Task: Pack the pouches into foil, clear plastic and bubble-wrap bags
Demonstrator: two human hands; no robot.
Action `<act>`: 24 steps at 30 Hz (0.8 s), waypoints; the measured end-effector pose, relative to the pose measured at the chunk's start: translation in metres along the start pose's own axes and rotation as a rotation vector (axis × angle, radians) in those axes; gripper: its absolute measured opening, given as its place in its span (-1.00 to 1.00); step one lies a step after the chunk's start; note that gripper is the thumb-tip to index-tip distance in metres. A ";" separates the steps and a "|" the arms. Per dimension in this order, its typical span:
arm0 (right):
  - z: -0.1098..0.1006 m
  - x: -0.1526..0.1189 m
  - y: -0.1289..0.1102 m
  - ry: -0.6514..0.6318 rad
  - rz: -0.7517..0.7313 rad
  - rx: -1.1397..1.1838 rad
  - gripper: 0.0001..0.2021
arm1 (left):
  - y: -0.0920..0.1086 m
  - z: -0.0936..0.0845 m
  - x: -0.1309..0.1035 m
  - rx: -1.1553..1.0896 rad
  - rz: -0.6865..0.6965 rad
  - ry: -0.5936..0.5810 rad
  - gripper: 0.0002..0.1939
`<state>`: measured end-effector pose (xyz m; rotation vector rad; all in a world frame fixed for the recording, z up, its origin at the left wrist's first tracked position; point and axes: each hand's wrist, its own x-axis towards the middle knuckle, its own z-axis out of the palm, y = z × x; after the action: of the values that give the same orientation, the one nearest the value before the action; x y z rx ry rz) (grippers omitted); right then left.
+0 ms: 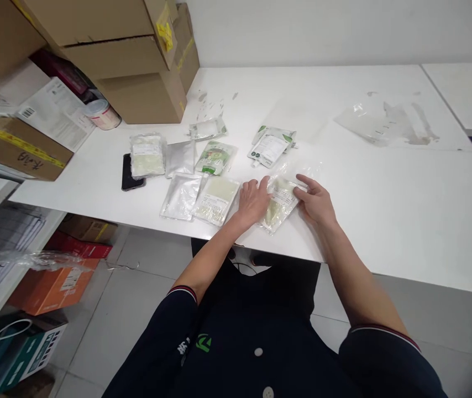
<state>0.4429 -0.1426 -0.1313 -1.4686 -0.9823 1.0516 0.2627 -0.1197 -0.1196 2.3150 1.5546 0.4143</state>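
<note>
A labelled pale-green pouch in a clear plastic bag [277,207] lies near the table's front edge, between my hands. My left hand [255,202] is at its left side, fingers bent over the bag's edge and gripping it. At the right edge, my right hand [318,205] holds the bag between thumb and fingers. Left of my left hand lies another labelled pale-green pouch [218,200], with a silver pouch [181,196] beside it. A green-and-white printed pouch [216,158] and a smaller silver pouch [180,158] lie behind these.
White-and-green spouted pouches [269,148] lie farther back, near a flat pouch [208,129]. A bagged pale-green pouch [148,156] partly covers a black phone [131,179]. Cardboard boxes [145,99] and a can [103,114] stand at left. Clear plastic [375,122] lies at back right.
</note>
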 end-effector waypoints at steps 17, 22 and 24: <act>0.004 0.000 -0.066 -0.266 -0.219 -0.570 -0.50 | -0.020 -0.056 0.006 -0.826 0.379 -0.150 -0.44; 0.017 -0.004 -0.066 -0.323 -0.130 -0.295 -0.61 | -0.032 -0.075 -0.003 -0.652 0.203 0.028 -0.47; 0.018 -0.003 -0.061 -0.328 -0.063 -0.203 -0.63 | -0.061 -0.092 -0.008 -0.485 -0.004 0.175 -0.49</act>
<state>0.4217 -0.1327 -0.0722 -1.4422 -1.3938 1.1975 0.1711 -0.0957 -0.0621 1.9389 1.3440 0.9033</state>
